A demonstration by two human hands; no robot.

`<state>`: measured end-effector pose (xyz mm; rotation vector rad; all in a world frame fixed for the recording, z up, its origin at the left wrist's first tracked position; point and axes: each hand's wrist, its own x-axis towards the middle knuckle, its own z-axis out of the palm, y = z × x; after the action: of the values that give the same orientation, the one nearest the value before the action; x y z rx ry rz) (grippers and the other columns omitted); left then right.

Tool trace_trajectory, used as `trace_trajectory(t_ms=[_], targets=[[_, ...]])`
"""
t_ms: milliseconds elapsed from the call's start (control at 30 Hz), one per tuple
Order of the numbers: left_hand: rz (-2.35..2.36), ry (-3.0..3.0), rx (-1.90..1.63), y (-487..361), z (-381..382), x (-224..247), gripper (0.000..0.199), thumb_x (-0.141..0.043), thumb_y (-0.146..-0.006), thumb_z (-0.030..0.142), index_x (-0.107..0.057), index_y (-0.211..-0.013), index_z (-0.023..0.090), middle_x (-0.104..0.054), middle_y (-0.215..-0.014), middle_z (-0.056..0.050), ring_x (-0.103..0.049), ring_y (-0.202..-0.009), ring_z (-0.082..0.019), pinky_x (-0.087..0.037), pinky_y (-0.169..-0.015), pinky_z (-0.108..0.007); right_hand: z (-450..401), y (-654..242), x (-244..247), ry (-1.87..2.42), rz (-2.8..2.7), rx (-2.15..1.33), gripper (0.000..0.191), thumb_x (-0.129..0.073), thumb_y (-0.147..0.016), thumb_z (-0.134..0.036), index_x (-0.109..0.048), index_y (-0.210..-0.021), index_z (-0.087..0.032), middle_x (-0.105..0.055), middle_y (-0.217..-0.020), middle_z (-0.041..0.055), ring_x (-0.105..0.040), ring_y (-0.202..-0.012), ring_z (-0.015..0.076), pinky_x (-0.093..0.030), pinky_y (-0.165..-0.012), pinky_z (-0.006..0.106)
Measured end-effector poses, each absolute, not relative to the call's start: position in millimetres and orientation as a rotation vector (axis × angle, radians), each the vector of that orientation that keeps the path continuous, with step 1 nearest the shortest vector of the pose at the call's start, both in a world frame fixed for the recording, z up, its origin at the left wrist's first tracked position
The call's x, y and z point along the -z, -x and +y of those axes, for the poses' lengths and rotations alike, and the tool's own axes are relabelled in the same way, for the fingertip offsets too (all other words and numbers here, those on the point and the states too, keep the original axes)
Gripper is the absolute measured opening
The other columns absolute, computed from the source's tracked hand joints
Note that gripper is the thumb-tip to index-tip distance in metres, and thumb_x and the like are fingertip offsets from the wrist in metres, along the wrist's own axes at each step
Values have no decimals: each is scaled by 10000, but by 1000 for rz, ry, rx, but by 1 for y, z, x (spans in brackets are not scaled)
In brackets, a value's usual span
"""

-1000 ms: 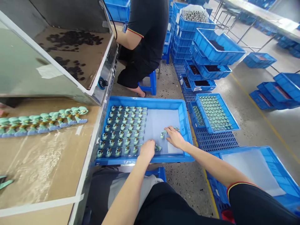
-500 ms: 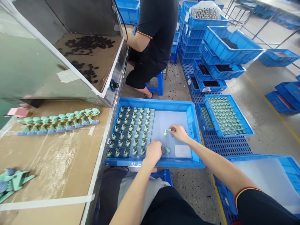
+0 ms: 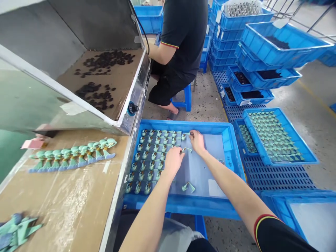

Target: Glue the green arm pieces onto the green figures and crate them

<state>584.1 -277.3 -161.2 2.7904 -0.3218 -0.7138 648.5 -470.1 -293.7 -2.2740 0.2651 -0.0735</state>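
A blue tray (image 3: 199, 206) holds rows of small mint-green figures (image 3: 154, 147) on its left side. At the tray's far side, my right hand (image 3: 197, 141) pinches the thin end of a green figure (image 3: 184, 136) at the end of the top row. My left hand (image 3: 173, 160) is closed at the rows' right edge, its fingertips on another green figure (image 3: 187, 150). One loose figure (image 3: 188, 187) lies nearer the tray's front wall. A white paper (image 3: 216, 188) is in the tray's right part.
Left, a cardboard-covered bench (image 3: 65, 196) carries a line of green pieces (image 3: 75, 154) and a metal box (image 3: 123, 120) with dark discs. A seated person (image 3: 181, 45) is beyond the tray. Stacked blue crates (image 3: 278, 52) and a crate of green pieces (image 3: 278, 136) stand right.
My right hand has moved with its figure to the top row's end. My left hand has moved away from me along the rows. The view has shifted, and the loose figure's surroundings show more.
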Motion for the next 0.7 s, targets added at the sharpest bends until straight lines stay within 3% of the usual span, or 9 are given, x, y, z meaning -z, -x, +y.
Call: trace_trajectory(t_ms=[400, 700], targets=[[-279, -2867, 654, -619, -286, 178, 378, -833, -1174, 421, -792, -1472, 192, -797, -1519, -141, -816, -1305, -313, -721, -1125, -550, -458, -649, 312, 2146, 428, 132, 383, -843, -1191, -434, -781, -1476, -185, -809, -1441, 121, -830, -1223, 291, -734, -1074, 518], [-148, -2885, 702, -637, -298, 189, 395, -830, -1176, 450, -792, -1467, 186, -815, -1465, -137, -829, -1266, -307, -730, -1097, -538, -468, -641, 298, 2154, 422, 168, 360, -836, -1197, -438, -790, -1446, -183, -821, -1397, 112, -834, -1186, 278, -735, -1062, 507]])
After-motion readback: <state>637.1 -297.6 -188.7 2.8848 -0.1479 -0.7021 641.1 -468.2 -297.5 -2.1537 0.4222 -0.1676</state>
